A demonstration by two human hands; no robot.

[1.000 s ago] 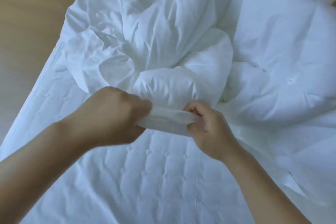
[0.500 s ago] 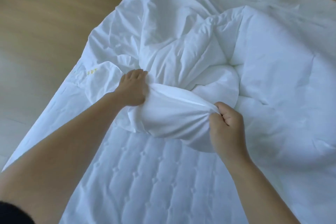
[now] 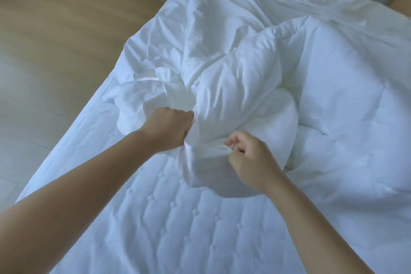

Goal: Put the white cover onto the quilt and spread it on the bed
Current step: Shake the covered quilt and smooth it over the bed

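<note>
Hands closer than half-second ago: left hand (image 3: 169,128) fists white cover (image 3: 209,167) at bundle's 9 o'clock; right hand (image 3: 250,159) pinches hem at 5. Quilt (image 3: 344,87) mostly uncovered.

the bed (image 3: 200,229), on a pale wooden floor (image 3: 55,51), shows its stitched surface at the near end, with the puffy quilt (image 3: 344,95) and crumpled white cover (image 3: 222,29) heaped beyond.

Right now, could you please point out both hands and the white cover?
left hand (image 3: 169,128), head view, back of hand
right hand (image 3: 251,160), head view, back of hand
white cover (image 3: 209,169), head view, stretch between the hands
</note>
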